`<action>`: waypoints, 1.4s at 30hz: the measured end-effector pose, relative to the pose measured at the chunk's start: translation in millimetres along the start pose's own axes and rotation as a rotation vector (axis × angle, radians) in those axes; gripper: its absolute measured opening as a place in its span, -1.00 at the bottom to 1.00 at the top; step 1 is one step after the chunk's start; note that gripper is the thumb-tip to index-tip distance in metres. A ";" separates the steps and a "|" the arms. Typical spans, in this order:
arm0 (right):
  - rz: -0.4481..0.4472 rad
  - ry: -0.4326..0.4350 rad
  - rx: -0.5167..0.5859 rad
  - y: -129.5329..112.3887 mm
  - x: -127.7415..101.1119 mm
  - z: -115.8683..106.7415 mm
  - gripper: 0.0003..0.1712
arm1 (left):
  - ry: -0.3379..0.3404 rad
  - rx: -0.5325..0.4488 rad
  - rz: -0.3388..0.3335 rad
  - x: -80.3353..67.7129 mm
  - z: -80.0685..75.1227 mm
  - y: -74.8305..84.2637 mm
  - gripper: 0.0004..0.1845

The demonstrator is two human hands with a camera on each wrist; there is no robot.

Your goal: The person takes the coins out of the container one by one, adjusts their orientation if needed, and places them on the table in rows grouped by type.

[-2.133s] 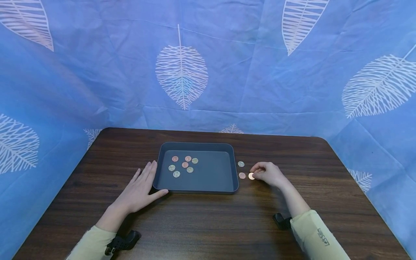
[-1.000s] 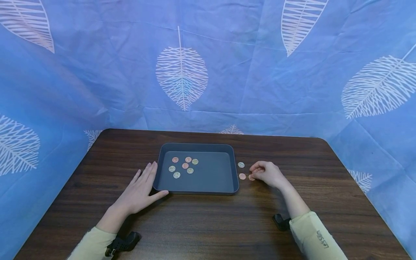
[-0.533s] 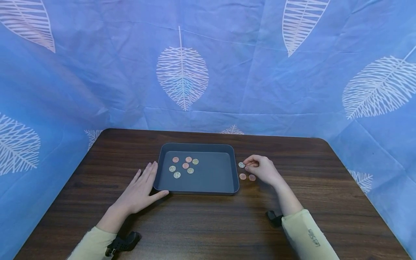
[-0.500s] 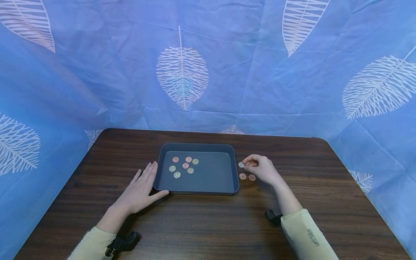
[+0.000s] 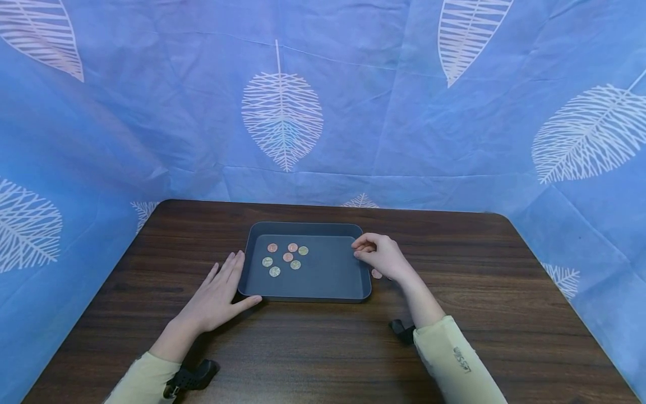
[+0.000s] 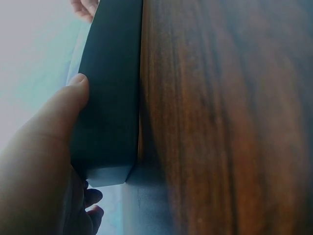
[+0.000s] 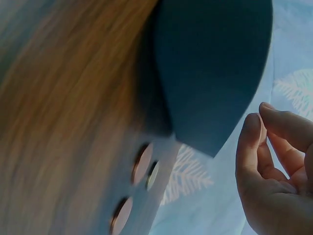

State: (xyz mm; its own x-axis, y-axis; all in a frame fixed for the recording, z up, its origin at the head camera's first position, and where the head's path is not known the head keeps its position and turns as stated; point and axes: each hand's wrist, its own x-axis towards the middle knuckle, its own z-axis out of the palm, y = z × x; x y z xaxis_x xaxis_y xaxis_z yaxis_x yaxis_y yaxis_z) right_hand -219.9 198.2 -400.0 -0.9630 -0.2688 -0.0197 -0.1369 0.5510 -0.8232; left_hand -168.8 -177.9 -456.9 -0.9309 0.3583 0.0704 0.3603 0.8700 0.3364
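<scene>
A dark grey rectangular tray (image 5: 323, 280) lies on the table, with several coppery and pale coins (image 5: 275, 271) in its left half. My left hand (image 5: 214, 300) is spread flat at the tray's left front corner; in the left wrist view its thumb (image 6: 73, 98) lies against the tray's outer wall. Over the tray's right rim is my right hand (image 5: 381, 255), fingers loosely bent. The right wrist view shows thumb and index tips close together with no coin visible between them. Below it on the table lie two coppery coins (image 7: 142, 164) and a paler coin (image 7: 152, 175).
The dark brown wooden table (image 5: 313, 348) extends around the tray. Behind it hangs a blue cloth (image 5: 363, 123) with white leaf prints. Black wrist cameras (image 5: 192, 376) sit at both sleeves.
My right hand has moved left from beside the pale coin to above the tray's right rim, covering that coin in the head view. The left hand and the coins inside the tray have stayed put.
</scene>
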 end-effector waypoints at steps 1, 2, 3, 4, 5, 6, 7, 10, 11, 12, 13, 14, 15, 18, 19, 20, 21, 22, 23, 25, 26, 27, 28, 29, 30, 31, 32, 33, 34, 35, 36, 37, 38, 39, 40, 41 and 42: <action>-0.001 -0.003 0.007 -2.0 1.2 2.6 -0.76 | 0.004 0.000 0.000 -0.3 0.2 0.2 0.15; -0.005 -0.007 0.013 -4.1 2.5 5.2 -0.76 | 0.007 0.001 0.000 -0.6 0.2 0.6 0.15; -0.014 -0.011 0.012 -6.2 3.7 7.9 -0.77 | 0.011 0.000 0.000 -0.8 0.6 0.6 0.15; -0.027 -0.012 0.007 -8.6 4.8 10.6 -0.77 | 0.014 -0.001 0.002 -1.1 0.5 1.1 0.15; -0.041 -0.013 0.001 -10.8 6.1 13.1 -0.78 | 0.015 -0.002 0.003 -1.4 0.3 1.4 0.15; -0.054 -0.013 -0.006 -13.1 7.4 15.7 -0.79 | 0.017 -0.001 0.005 -1.5 0.4 1.3 0.14; -0.057 -0.017 -0.005 -15.4 8.8 18.3 -0.80 | 0.013 -0.003 0.002 -1.8 0.3 1.5 0.14; -0.082 -0.028 -0.009 -23.4 13.1 26.4 -0.82 | -0.001 -0.007 -0.004 -2.1 -0.1 1.6 0.14; -0.090 -0.032 -0.010 -25.9 14.4 29.3 -0.82 | -0.005 -0.007 -0.007 -2.1 -0.2 1.5 0.15; -0.102 -0.035 -0.013 -28.1 15.6 32.3 -0.83 | -0.009 -0.008 -0.008 -2.1 0.0 1.2 0.15; -0.112 -0.040 -0.011 -30.3 16.8 35.6 -0.83 | -0.012 -0.009 -0.013 -2.1 -0.1 1.3 0.15; -0.118 -0.043 -0.008 -32.2 17.8 38.9 -0.83 | -0.013 -0.007 -0.013 -2.1 -0.1 1.1 0.16; -0.124 -0.046 -0.003 -34.0 18.7 42.2 -0.83 | -0.013 -0.006 -0.014 -2.0 0.1 0.9 0.16; -0.138 -0.057 0.021 -38.5 21.1 52.6 -0.82 | -0.014 -0.003 -0.015 -2.3 0.4 0.9 0.17; -0.136 -0.059 0.031 -40.2 21.9 56.1 -0.81 | -0.013 -0.001 -0.016 -2.4 0.4 1.1 0.17; -0.135 -0.061 0.041 -41.6 22.5 59.5 -0.81 | -0.014 -0.001 -0.016 -2.6 0.4 1.3 0.17; -0.134 -0.060 0.051 -42.9 23.1 62.8 -0.80 | -0.013 0.001 -0.016 -2.6 0.4 1.5 0.17; -0.130 -0.057 0.061 -43.8 24.0 66.2 -0.80 | -0.012 0.001 -0.016 -2.7 0.4 1.7 0.17; -0.124 -0.053 0.074 -44.8 24.7 69.4 -0.80 | -0.011 0.002 -0.017 -2.7 0.5 1.8 0.17; -0.109 -0.040 0.103 -46.5 26.1 75.3 -0.80 | -0.011 0.006 -0.018 -2.3 0.6 2.1 0.17; -0.106 -0.033 0.116 -47.2 26.7 78.0 -0.81 | -0.012 0.007 -0.020 -2.3 0.5 2.3 0.18; -0.102 -0.029 0.130 -47.7 27.6 80.7 -0.80 | -0.013 0.008 -0.021 -2.1 0.5 2.5 0.18; -0.098 -0.027 0.140 -48.1 28.5 83.2 -0.80 | -0.014 0.008 -0.022 -2.0 0.4 2.6 0.18; -0.096 -0.026 0.152 -48.7 29.3 85.5 -0.80 | -0.016 0.008 -0.023 -1.9 0.3 2.9 0.18; -0.094 -0.024 0.161 -49.0 30.2 87.7 -0.80 | -0.018 0.008 -0.024 -1.9 0.1 3.1 0.18; -0.093 -0.022 0.167 -49.4 31.4 89.6 -0.80 | -0.019 0.006 -0.025 -1.9 -0.2 3.1 0.18; -0.089 -0.020 0.171 -49.6 32.5 91.6 -0.79 | -0.019 0.004 -0.025 -1.8 -0.3 3.0 0.18; -0.085 -0.020 0.178 -49.5 33.7 93.3 -0.79 | -0.020 0.001 -0.025 -1.8 -0.5 2.8 0.17; -0.081 -0.019 0.185 -49.1 34.8 95.0 -0.79 | -0.021 0.000 -0.026 -1.7 -0.5 2.5 0.17; -0.078 -0.019 0.192 -48.6 35.7 96.7 -0.79 | -0.022 0.000 -0.026 -1.7 -0.5 2.3 0.17; -0.074 -0.019 0.196 -48.0 36.7 98.3 -0.79 | -0.023 -0.001 -0.026 -1.6 -0.4 2.0 0.18; -0.070 -0.020 0.197 -47.3 37.4 99.9 -0.78 | -0.022 -0.002 -0.025 -1.3 -0.2 1.6 0.18; -0.065 -0.021 0.202 -46.7 38.2 101.4 -0.78 | -0.023 -0.002 -0.025 -1.2 -0.1 1.4 0.18; -0.063 -0.024 0.206 -45.6 39.2 103.0 -0.78 | -0.024 -0.003 -0.026 -1.1 -0.1 1.2 0.18; -0.061 -0.025 0.206 -44.9 39.8 104.4 -0.78 | -0.024 -0.003 -0.026 -0.9 -0.1 1.0 0.18; -0.057 -0.023 0.206 -44.6 40.5 105.6 -0.78 | -0.024 -0.004 -0.026 -0.6 0.0 0.8 0.18; -0.052 -0.023 0.207 -44.2 41.1 106.6 -0.78 | -0.025 -0.006 -0.026 -0.4 -0.2 0.8 0.18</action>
State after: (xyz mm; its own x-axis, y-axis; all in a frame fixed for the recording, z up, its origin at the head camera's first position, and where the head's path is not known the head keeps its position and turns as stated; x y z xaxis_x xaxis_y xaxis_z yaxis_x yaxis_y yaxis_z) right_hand -228.6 78.6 -424.9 -0.9501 -0.3117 0.0145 -0.1331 0.3627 -0.9223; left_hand -168.2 -177.4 -456.4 -0.9381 0.3443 0.0385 0.3360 0.8770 0.3436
